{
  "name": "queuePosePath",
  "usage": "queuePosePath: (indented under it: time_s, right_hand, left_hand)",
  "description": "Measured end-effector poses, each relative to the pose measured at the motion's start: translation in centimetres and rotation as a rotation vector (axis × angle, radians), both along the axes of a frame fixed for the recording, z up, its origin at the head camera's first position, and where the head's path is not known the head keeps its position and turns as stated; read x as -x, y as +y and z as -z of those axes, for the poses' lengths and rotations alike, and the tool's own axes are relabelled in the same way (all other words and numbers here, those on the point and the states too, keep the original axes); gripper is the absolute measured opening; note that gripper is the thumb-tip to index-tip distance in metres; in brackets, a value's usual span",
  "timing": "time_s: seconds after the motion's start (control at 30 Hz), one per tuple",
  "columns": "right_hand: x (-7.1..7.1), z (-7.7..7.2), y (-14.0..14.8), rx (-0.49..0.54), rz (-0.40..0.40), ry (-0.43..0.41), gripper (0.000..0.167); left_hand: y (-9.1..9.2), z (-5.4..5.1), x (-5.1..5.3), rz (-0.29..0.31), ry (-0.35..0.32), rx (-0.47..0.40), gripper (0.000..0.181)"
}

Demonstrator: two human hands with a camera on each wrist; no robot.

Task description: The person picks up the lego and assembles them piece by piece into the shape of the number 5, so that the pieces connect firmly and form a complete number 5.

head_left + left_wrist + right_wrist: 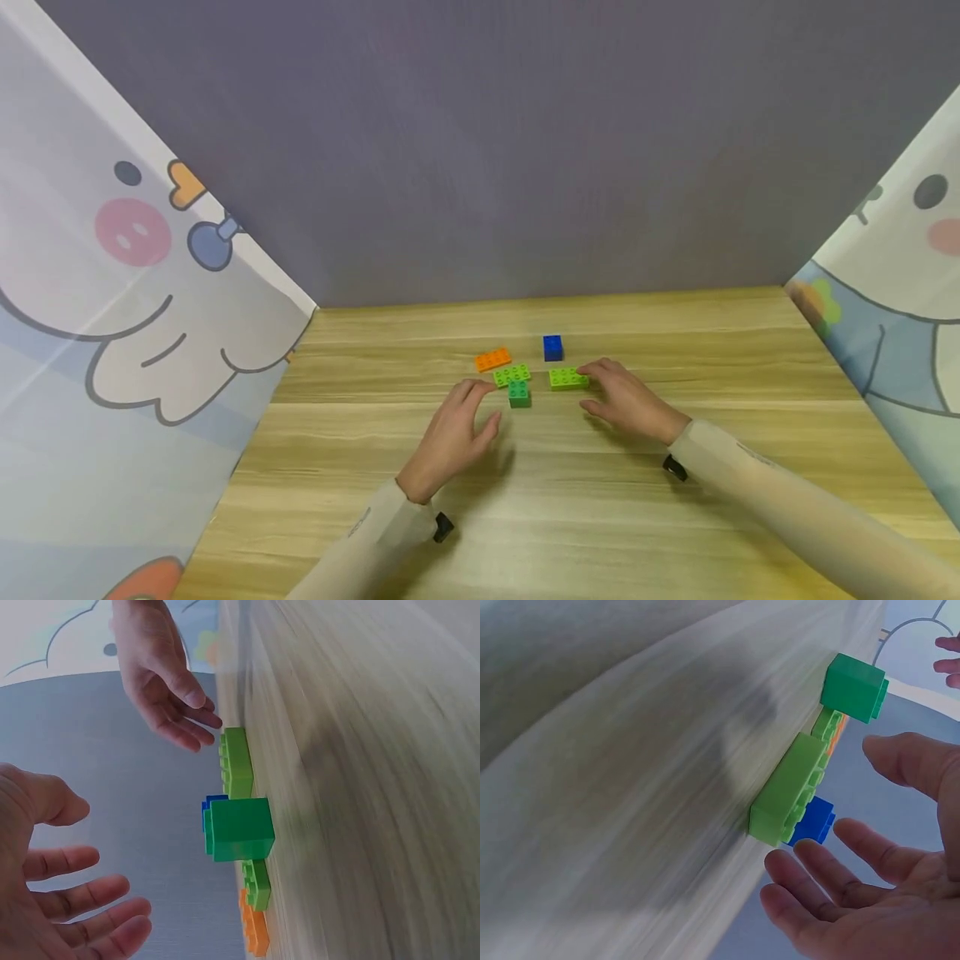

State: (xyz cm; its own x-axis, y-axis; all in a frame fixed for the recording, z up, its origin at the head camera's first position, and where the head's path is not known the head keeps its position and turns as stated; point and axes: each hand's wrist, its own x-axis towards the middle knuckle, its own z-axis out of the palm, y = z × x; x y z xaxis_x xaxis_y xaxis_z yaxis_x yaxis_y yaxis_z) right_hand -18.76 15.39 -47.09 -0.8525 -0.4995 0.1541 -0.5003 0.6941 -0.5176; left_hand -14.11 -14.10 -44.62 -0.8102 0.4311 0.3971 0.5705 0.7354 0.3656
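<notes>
A dark green square brick (519, 394) stands on the wooden table in front of a thin lime green piece (512, 375), partly covering it. My left hand (453, 433) is just left of these two, thumb apart from loosely bent fingers; the left wrist view shows nothing in its grasp. To the right lies a longer lime green brick (567, 379). Over its right end reach the fingers of my right hand (630, 402), thumb spread; contact is unclear. The right wrist view shows this palm holding nothing. Farther back are a blue brick (552, 347) and a flat orange piece (492, 359).
The wood-grain table (570, 517) ends at a plain grey-purple wall (495, 167) behind the bricks. Panels with cartoon prints enclose the left side (67, 350) and the right side (900, 275).
</notes>
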Motion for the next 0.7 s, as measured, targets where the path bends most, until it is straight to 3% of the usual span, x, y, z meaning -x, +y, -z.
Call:
queuePosePath:
  time_s: [0.27, 0.7]
  right_hand:
    - [0.1, -0.2, -0.8, -0.008, -0.016, 0.004, 0.053]
    - [0.0, -0.3, -1.0, -0.008, -0.021, 0.012, 0.053]
  left_hand:
    - [0.4, 0.5, 1.2, -0.026, 0.001, 0.019, 0.032]
    - [1.8, 2.0, 3.5, -0.072, -0.120, 0.114, 0.030]
